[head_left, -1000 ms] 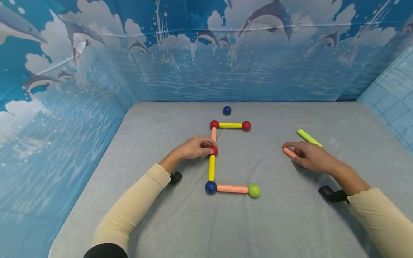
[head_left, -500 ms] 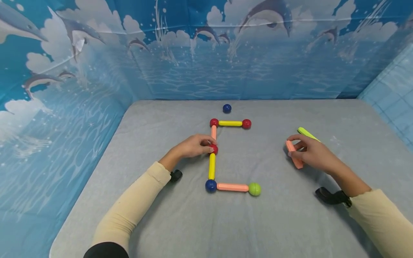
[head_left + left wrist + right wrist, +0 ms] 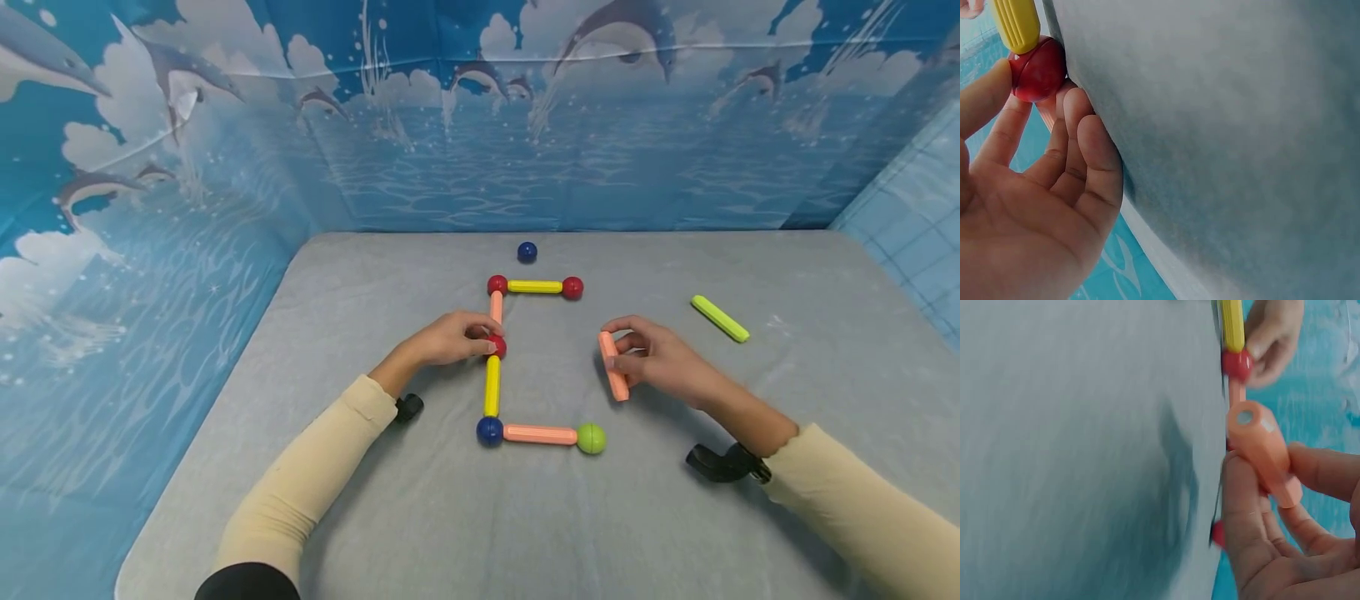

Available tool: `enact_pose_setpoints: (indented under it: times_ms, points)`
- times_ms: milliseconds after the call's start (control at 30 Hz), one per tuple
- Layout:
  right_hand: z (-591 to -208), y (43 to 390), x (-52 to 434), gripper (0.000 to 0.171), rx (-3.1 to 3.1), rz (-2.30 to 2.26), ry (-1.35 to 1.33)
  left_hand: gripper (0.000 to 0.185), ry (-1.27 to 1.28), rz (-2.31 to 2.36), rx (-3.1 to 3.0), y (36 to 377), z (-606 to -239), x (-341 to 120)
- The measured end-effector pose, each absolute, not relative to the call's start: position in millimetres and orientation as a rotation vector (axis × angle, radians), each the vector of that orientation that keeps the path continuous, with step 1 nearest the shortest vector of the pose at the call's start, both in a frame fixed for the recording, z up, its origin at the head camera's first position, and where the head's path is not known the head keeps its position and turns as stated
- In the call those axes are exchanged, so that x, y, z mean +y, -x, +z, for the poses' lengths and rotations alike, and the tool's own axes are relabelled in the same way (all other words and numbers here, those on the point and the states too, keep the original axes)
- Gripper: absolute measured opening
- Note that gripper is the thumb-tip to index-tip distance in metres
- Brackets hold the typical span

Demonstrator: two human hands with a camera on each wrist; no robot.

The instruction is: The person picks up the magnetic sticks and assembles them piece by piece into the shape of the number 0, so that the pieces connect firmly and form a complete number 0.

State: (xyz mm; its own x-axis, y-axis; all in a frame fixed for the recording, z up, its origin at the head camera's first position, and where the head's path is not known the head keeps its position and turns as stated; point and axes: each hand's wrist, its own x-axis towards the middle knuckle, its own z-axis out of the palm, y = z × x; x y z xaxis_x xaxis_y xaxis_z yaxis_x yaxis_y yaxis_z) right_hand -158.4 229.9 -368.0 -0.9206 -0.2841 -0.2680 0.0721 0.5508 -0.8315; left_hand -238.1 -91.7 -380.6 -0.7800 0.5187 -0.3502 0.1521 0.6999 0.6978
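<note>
A red ball (image 3: 497,347) in the middle of the rod-and-ball figure is pinched by the fingers of the left hand (image 3: 450,340), with a yellow rod (image 3: 492,386) joined on its near side. A salmon rod (image 3: 612,377) is gripped by the curled fingers of the right hand (image 3: 660,360), just right of the figure and above the grey worktop (image 3: 375,517). A lime rod (image 3: 720,318) lies farther right.
</note>
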Motion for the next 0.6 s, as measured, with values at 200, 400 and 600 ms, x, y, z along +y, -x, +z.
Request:
enact_pose_setpoints:
  times_ms: [200,400,600]
  points:
    - [-369.2,155.4,213.0,0.053,2.352,-1.436,0.154,0.032,-0.511,0.911,2.379,236.7,-379.4,-93.3]
    - [-375.9,154.3,210.4,0.055,2.317,-1.472,0.130,0.033,-0.510,0.905,2.381,236.9,-380.1,-93.9]
    - [-380.9,153.8,209.8,0.057,2.306,-1.465,0.119,0.033,-0.520,0.913,2.371,237.2,-380.2,-94.2]
